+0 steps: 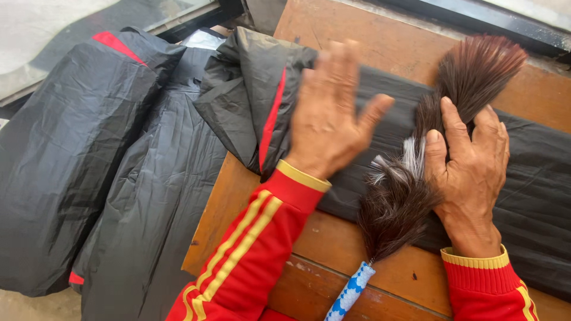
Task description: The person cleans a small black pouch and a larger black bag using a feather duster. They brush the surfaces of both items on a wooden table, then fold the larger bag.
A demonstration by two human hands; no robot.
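A dark brown feather duster (397, 196) with a few white feathers and a blue-and-white wrapped handle (351, 291) lies across a black plastic sheet (535, 184) on a wooden table (333, 244). My right hand (470, 157) rests flat on the duster's feathers, fingers curled over its middle. My left hand (330, 113) hovers open, blurred, above the black sheet just left of the duster, holding nothing. Both arms wear red sleeves with yellow stripes.
Several bulky black plastic bags (77, 154) with red bands stand on the floor left of the table; one bag (250, 95) drapes over the table's left corner. A dark window frame (476, 15) runs behind the table's far edge.
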